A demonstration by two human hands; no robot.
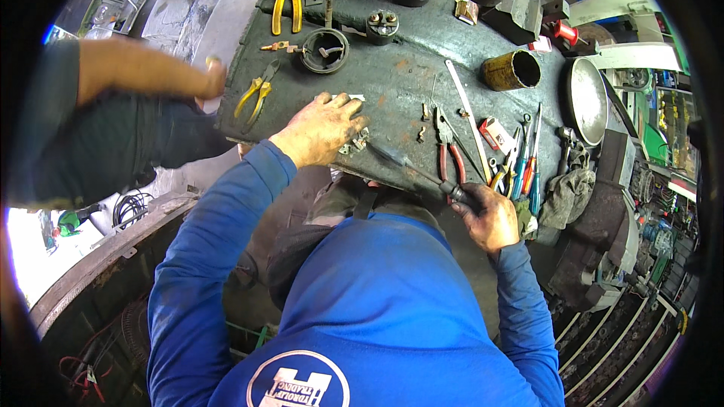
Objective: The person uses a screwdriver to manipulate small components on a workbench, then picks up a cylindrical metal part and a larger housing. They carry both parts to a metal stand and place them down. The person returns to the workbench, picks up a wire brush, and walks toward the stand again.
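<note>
Blue sleeves come up from the near edge to a dark, grimy metal workbench (pixel 407 83). The left hand (pixel 320 132) lies palm down near the bench's near edge, fingers curled over a small metal part (pixel 354 143) that it presses onto the surface; only a bit of that part shows past the fingertips. The right hand (pixel 490 215) is closed in a fist around the handle of a screwdriver (pixel 411 169), whose shaft runs left and slightly far, its tip ending just beside the small metal part. Right of the shaft lie red-handled pliers (pixel 450 152), and further right a cluster of screwdrivers (pixel 524 158) with blue and red handles beside a grey rag (pixel 567 188). Yellow-handled pliers (pixel 255 94) lie at the bench's left edge. Farther back sit a round black housing (pixel 324 50), a rusty open can (pixel 513 70) on its side and a shiny metal bowl (pixel 587 99). At the far left, another person's bare forearm reaches in, that hand (pixel 213 79) resting at the bench's edge.
</note>
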